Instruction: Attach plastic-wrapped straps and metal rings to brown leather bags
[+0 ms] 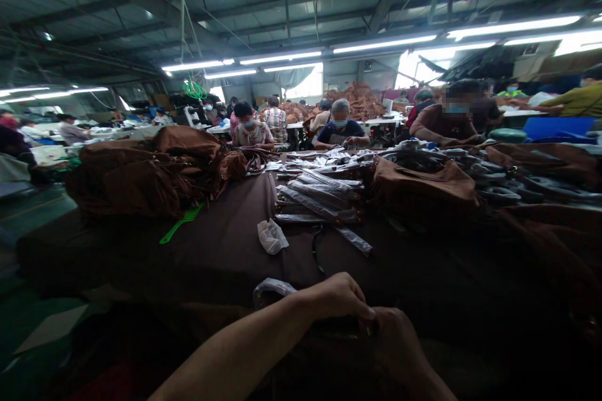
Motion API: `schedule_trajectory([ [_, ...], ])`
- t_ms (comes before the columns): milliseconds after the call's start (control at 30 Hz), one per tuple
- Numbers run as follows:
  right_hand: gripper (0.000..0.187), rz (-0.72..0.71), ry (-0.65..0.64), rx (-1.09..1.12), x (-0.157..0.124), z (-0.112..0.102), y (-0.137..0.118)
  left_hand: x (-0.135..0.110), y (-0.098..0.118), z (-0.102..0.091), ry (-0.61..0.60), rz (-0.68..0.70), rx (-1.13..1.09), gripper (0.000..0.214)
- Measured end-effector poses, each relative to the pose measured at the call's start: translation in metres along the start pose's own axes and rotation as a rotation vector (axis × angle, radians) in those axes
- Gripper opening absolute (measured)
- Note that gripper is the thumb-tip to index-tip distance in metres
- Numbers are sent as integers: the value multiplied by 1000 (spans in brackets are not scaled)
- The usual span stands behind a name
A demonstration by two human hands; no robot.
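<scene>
My left hand [341,297] reaches in from the lower left, its fingers closed in a pinch. Against its fingertips is my right hand [392,332], also closed and partly in shadow. A small glint shows where they meet, but the piece there is too dark to make out. A bag strap [273,286] in clear plastic curves out behind my left forearm and seems to run under that hand. Beyond the hands lie a thin black cord [316,250], a crumpled white wrapper [271,237] and a stack of plastic-wrapped straps [320,197].
Dark brown cloth covers the table [226,244]. Brown bags [145,169] are heaped at the left beside a green comb [181,223]. Another brown bag [423,185] and more wrapped straps [498,175] lie right. Across the table, masked people [342,131] work.
</scene>
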State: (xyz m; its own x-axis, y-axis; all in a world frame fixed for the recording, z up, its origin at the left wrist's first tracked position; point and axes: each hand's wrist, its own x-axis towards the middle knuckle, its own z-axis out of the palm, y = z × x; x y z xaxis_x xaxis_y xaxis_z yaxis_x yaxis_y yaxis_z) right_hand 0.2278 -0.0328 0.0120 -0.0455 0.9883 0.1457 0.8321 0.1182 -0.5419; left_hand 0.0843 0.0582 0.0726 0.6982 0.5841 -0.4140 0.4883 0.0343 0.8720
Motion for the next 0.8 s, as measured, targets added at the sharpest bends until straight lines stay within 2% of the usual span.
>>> schedule_trajectory([
  [100, 29, 45, 10, 38, 4, -3, 5, -1, -14, 17, 190, 50, -74, 34],
  [167, 31, 54, 7, 66, 5, -4, 7, -3, -18, 23, 244, 80, -48, 35],
  [233, 30, 54, -7, 94, 5, -3, 7, -7, -13, 22, 226, 79, 40, 35],
  [333, 26, 48, -41, 135, 5, -3, 7, -15, 6, 11, 139, 11, 284, 34],
  [367, 27, 49, -48, 147, 4, -3, 8, -19, 13, 6, 161, 9, 384, 33],
  [400, 28, 56, -48, 156, 3, -4, 10, -24, 17, 0, 228, 41, 481, 32],
  [467, 29, 87, -26, 165, 1, -8, 16, -36, 18, -13, 455, 188, 602, 30],
  [533, 26, 105, 2, 203, -4, -13, 26, -47, 7, -24, 663, 316, 576, 29],
  [633, 41, 57, 36, 314, -11, -16, 40, -59, -21, -31, 781, 264, 443, 20],
  [700, 46, 23, 50, 345, -14, -14, 45, -62, -35, -25, 853, 258, 439, 19],
  [800, 39, 34, 46, 305, -14, -8, 45, -61, -34, -3, 907, 419, 547, 28],
])
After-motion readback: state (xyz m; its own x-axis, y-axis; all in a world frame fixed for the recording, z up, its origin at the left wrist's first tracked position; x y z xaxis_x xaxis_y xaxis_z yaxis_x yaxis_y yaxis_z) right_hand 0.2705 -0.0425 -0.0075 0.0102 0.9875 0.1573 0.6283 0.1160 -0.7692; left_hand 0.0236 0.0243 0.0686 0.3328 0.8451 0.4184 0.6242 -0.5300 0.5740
